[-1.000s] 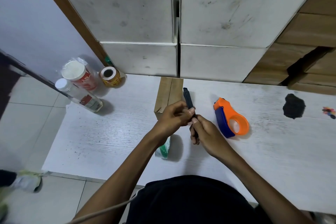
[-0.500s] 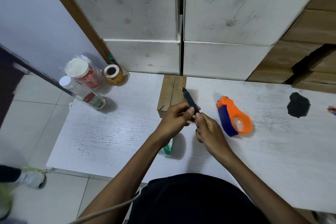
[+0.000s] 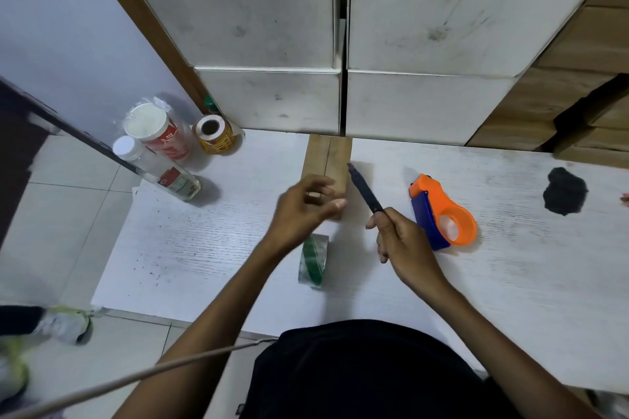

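The right hand point(image 3: 405, 241) grips the near end of a dark cutter point(image 3: 366, 189), fingers curled round its handle. The cutter slants up and away from the person, and its tip lies just beside the right edge of the box point(image 3: 328, 160). This flat brown box lies on the white desk point(image 3: 510, 265), its far end against the white blocks point(image 3: 425, 105) at the back, with a seam running along its top. The left hand point(image 3: 303, 211) is over the near end of the box with its fingers bent, but it is blurred, so I cannot tell whether it grips the box, touches it or holds nothing. The two hands are near each other but apart. A green and white tape roll point(image 3: 313, 260) stands on edge on the desk just below the left wrist. An orange and blue dispenser point(image 3: 442, 214) lies just right of the right hand. A black lump point(image 3: 565, 190) sits farther right. At the desk's left corner are a bottle point(image 3: 160, 170) lying down, a red can point(image 3: 160, 133) and a yellow roll point(image 3: 214, 133).
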{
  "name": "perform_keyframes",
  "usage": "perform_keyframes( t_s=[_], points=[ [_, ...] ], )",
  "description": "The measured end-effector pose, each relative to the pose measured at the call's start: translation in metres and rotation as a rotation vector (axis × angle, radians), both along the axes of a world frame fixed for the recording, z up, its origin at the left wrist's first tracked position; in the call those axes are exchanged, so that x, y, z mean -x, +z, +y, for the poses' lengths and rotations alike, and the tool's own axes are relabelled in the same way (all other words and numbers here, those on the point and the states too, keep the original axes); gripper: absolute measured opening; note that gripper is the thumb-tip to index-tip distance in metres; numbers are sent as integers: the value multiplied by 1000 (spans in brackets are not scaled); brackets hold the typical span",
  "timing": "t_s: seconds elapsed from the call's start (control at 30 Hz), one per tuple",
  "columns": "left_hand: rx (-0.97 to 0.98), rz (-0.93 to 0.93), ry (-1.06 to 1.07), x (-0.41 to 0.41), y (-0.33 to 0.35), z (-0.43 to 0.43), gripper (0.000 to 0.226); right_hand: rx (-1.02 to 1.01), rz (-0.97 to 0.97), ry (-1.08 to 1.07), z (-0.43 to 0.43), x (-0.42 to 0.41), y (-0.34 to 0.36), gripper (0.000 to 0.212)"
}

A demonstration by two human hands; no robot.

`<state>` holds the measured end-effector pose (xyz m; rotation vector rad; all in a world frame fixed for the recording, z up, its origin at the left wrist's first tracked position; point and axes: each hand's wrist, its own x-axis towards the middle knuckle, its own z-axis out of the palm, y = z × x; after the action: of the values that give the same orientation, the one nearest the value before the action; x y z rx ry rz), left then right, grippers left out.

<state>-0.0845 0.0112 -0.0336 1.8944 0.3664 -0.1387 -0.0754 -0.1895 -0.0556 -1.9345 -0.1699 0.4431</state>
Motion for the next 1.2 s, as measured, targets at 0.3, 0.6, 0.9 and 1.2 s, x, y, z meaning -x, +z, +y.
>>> perform_keyframes(
  t_s=[0.3,0.6,0.9,1.2],
  points=[
    [-732,6,-562,1,-32,72,137,379,-123,342,-16,-13,-7,21],
    [-727,61,-720,-3,-40,68,138,440,-198,442,-2,-3,-10,18],
    [-809,66,-724,-2,-36,53,140,428,-217,424,8,-6,-5,20],
    [-759,118,-750,3,-45,53,158,461,-227,450,18,-7,-5,21]
  ],
)
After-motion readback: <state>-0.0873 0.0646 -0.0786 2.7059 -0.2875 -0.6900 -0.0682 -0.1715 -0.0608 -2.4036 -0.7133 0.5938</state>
